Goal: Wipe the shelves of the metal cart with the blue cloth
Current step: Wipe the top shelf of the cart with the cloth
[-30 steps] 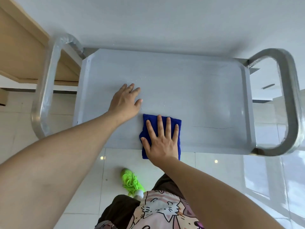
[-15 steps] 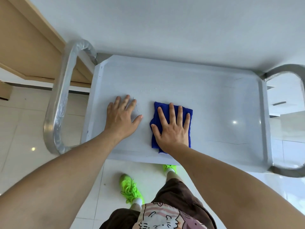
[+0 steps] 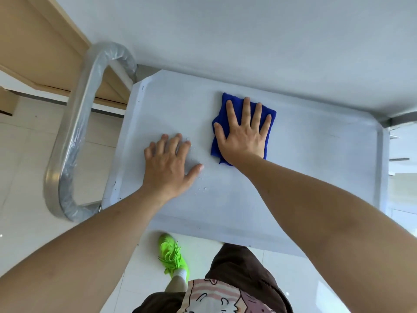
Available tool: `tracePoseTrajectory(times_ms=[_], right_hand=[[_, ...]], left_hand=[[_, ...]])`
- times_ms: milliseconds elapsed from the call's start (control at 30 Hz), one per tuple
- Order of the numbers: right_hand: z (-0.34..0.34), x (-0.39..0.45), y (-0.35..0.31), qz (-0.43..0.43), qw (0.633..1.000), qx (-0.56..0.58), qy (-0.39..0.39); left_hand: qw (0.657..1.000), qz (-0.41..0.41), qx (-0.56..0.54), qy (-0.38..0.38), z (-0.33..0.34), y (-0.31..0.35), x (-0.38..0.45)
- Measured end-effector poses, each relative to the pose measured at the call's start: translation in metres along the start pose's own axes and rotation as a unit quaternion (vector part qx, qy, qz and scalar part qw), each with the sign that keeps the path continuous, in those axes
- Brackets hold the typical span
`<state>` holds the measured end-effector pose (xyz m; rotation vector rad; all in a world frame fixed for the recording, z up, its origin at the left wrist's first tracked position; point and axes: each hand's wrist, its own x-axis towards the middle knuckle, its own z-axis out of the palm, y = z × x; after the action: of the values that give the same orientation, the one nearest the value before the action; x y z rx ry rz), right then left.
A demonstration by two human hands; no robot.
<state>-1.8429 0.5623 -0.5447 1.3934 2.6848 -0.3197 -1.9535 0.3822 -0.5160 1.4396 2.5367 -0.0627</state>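
Right hand: the right hand [image 3: 242, 134] lies flat, palm down, fingers spread wide on the folded blue cloth [image 3: 268, 116]; it presses the cloth rather than grasping it, nothing curled around the fabric.
Blue cloth: a deep blue, fuzzy rectangle lying flat on the cart's top shelf toward the far edge, near the middle of the shelf's width; its corners and edges show around the hand on the far, left and right sides.
Left hand: the left hand [image 3: 168, 162] rests palm down and released on the bare shelf, thumb stretched toward the cloth, holding nothing; it sits nearer the person than the cloth and to its left, close by but not touching it.
Water drops: a scatter of small clear water drops [image 3: 202, 188] beads on the shelf around the left thumb and just nearer the person.
Top shelf: the pale grey metal top shelf [image 3: 304, 168] has a raised lip round its rim and fine scratches near the right end.
Handle: a curved shiny metal handle [image 3: 74, 136], wrapped in clear plastic film, loops off the left end of the cart.
Wall: the cart's far edge stands against a plain pale wall [image 3: 248, 41].
Floor: glossy white floor tiles [image 3: 27, 154] lie below, with one bright green laced shoe [image 3: 172, 254] just under the near edge of the shelf.
Woodwork: a light wooden panel [image 3: 33, 48] shows at the upper left, beyond the handle.
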Motion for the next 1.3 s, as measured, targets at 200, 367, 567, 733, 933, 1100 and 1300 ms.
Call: tracePoseTrajectory(times_ms=[200,367,567,733,933,1100,1300], right_hand=[[-0.007,0.038,-0.006,0.003,1.000,-0.004,0.015],[-0.009,0.030,-0.007,0.004,1.000,-0.007,0.004],[0.002,-0.030,-0.007,-0.024,1.000,-0.007,-0.009],[0.012,-0.095,-0.010,-0.025,0.999,-0.012,-0.021],[0.022,-0.173,-0.027,-0.009,0.999,-0.002,-0.033],[0.030,-0.215,-0.063,0.001,0.998,0.004,-0.060],[0.037,-0.237,-0.117,-0.016,0.997,-0.001,-0.080]], left_hand=[[1.000,-0.011,-0.009,0.009,0.007,0.000,0.001],[1.000,-0.015,-0.003,-0.008,0.004,0.000,0.001],[1.000,-0.016,-0.013,-0.014,0.000,0.001,-0.003],[0.999,-0.016,-0.020,-0.046,-0.007,0.003,-0.001],[0.990,-0.006,-0.071,-0.123,-0.020,-0.005,-0.001],[0.978,0.001,-0.127,-0.164,-0.030,-0.016,-0.008],[0.979,-0.115,-0.161,-0.052,-0.036,-0.055,-0.040]])
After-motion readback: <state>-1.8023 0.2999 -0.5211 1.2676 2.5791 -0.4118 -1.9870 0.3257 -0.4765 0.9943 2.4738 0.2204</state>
